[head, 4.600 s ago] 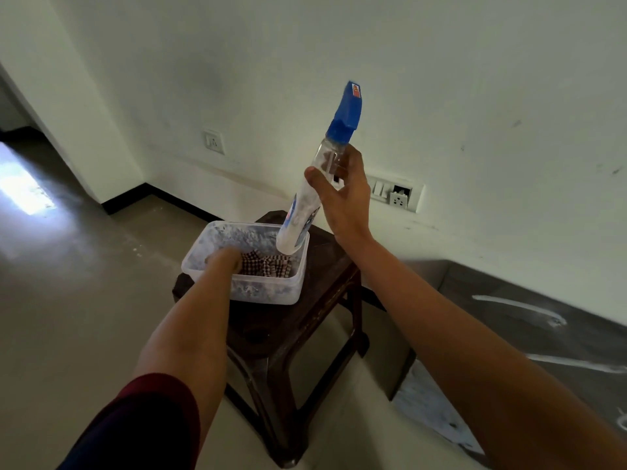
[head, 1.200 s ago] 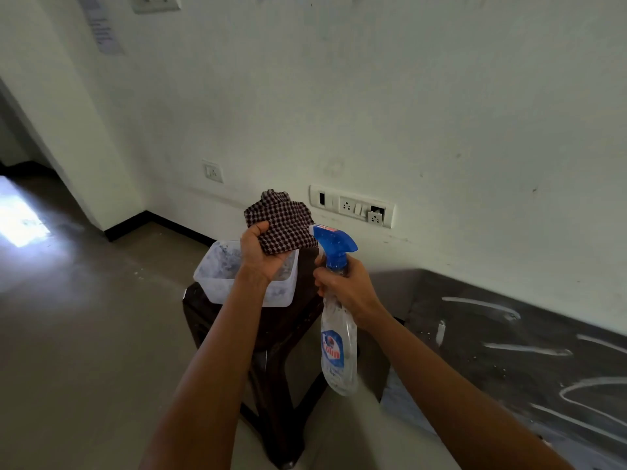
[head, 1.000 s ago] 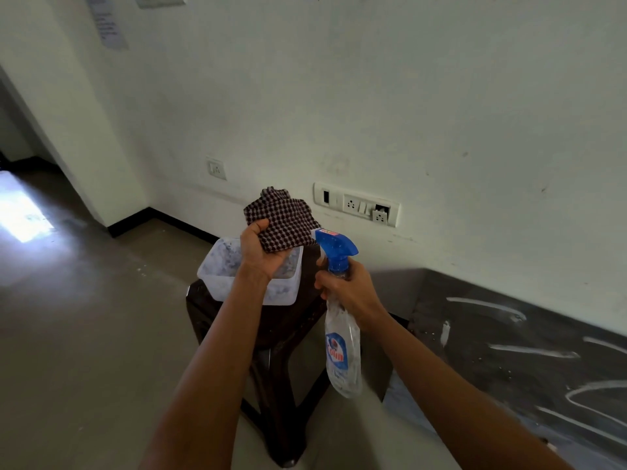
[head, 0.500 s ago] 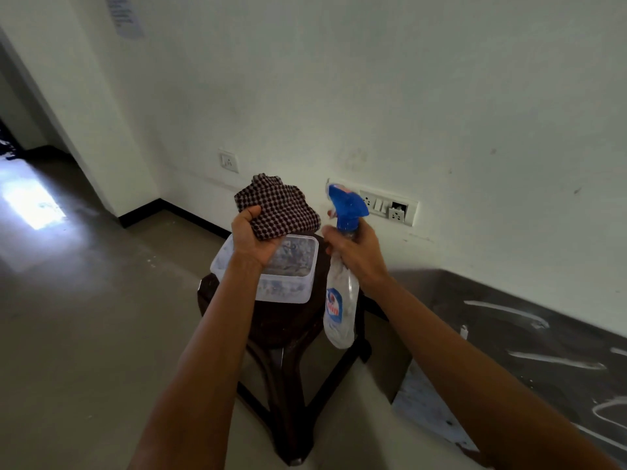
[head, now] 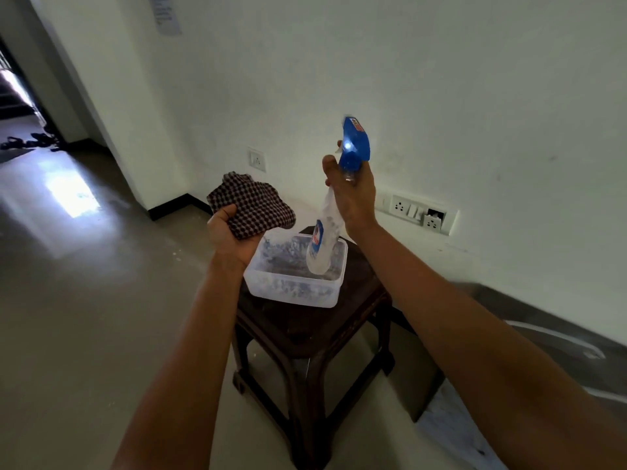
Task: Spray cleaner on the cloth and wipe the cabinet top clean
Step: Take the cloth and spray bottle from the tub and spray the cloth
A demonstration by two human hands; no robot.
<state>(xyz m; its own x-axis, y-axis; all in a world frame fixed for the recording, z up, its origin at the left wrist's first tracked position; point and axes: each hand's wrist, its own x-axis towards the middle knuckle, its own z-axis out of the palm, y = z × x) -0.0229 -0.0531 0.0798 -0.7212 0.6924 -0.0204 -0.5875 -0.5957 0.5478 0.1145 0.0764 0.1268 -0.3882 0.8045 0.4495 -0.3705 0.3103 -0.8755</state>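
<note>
Right now the left hand (head: 234, 239) is closed round the cloth (head: 252, 208), a checked rag bunched into a ball, up above the left side of the stool (head: 305, 327). The right hand (head: 353, 198) is wrapped round the neck of the bottle (head: 322, 242), also above the stool. The bottle leans, and its bottom hangs over the tub (head: 295, 290) that sits on the stool. Its blue top is blurry, so I cannot tell which way the spray hole points. Cloth and bottle are near each other but not touching. The cabinet top (head: 559, 337) is off to the right of the stool. It is dark with white streaks, so I think it has not been wiped yet.

What could go wrong? If the spray hole does not face the cloth, the cleaner may fly past it. It could hit the wall behind the stool, or the sockets (head: 417, 212) there, and wet sockets are bad. The bottle is leaning and held only by its neck, so a hard squeeze could make it slip and drop into the tub. The cloth is in a tight ball, so only a small bit may get wet.
</note>
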